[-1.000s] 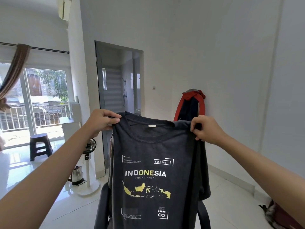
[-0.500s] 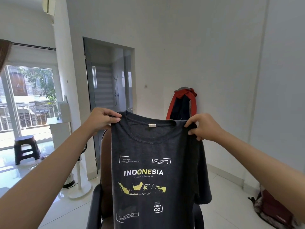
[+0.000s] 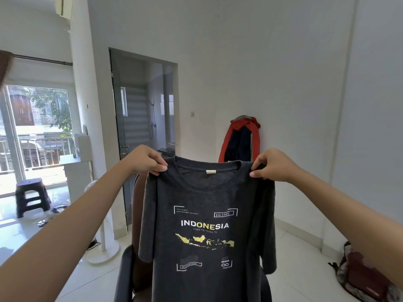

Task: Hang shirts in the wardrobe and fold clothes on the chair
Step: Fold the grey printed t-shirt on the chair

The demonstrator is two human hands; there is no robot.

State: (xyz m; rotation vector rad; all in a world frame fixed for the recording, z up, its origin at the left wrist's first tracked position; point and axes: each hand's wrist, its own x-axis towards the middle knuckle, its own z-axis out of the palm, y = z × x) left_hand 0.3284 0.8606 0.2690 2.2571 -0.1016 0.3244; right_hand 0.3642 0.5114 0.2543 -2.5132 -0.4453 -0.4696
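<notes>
A dark grey T-shirt (image 3: 205, 214) with an "INDONESIA" print and a yellow map hangs spread out in front of me, print facing me. My left hand (image 3: 145, 159) pinches its left shoulder seam. My right hand (image 3: 270, 165) pinches the right shoulder seam. Both sleeves hang folded in behind the body. Behind the shirt stands a dark chair (image 3: 126, 271) with a brown backrest, mostly hidden by the cloth. No wardrobe is in view.
A red and navy jacket (image 3: 242, 136) hangs on the white wall behind. A white standing fan (image 3: 102, 249) is left of the chair, beside an open bathroom doorway (image 3: 144, 118). A dark stool (image 3: 31, 196) stands by the balcony window. A dark red bag (image 3: 362, 273) lies on the floor at right.
The view has swung slightly; the shirt stays stretched between both hands at about the same height. My grip on both shoulders is unchanged.
</notes>
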